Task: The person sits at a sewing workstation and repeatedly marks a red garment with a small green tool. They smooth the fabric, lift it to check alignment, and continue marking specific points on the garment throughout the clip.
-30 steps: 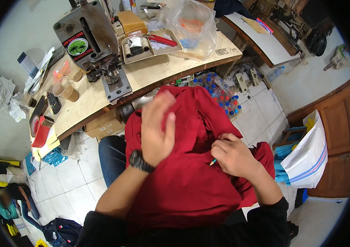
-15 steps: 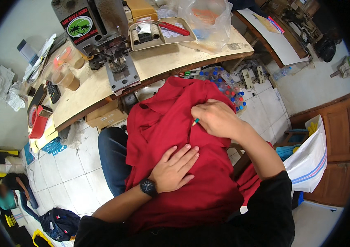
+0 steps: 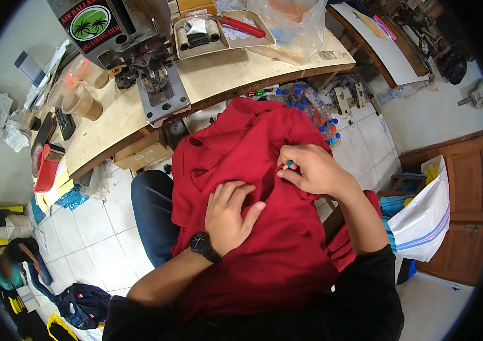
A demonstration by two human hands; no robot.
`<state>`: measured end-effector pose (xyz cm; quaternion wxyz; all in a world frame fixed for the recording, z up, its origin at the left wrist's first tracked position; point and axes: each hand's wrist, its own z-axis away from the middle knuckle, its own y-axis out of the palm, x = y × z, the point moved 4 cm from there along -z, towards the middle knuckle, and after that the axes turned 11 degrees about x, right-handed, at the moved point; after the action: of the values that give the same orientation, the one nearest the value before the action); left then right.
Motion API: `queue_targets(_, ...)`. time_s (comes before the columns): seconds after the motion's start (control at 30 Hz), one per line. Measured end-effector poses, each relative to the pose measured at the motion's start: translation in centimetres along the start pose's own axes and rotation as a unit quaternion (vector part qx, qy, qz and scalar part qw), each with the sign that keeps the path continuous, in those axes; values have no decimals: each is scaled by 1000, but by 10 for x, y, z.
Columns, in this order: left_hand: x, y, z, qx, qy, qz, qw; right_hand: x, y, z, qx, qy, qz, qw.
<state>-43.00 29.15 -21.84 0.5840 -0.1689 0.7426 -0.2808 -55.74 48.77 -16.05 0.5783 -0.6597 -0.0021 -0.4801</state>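
A red cloth garment (image 3: 224,170) lies bunched across my lap. My left hand (image 3: 230,213), with a black watch on its wrist, rests on the garment. Its fingers are bent and apart from the thumb. To the upper right, my right hand (image 3: 312,169) is closed around a small green tool with a pale tip (image 3: 287,165). Most of that tool is hidden in the fist, so its kind does not show. A fold of red cloth rises at the fingertips of this hand.
A sewing machine (image 3: 159,85) stands on the wooden table (image 3: 224,74) ahead, beside a tray (image 3: 247,42) with thread spools and a red-handled tool. Plastic cups (image 3: 82,102) are at the left. Bottles (image 3: 315,113) stand below the table; a white sack (image 3: 420,221) is at right.
My right hand has moved slightly right and turned, lifting a fold of cloth. My left hand has bent its fingers and shifted a little left and up. The view has shifted slightly.
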Motion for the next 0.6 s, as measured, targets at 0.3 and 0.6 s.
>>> queue_targets(0.3,17,29,21,-45,-39,-117,991,-7,10,-24,-96,146,-4,985)
queue_targets(0.6,17,32,14,-14,57,-207,977,-45,4,-65,-160,20,77,984)
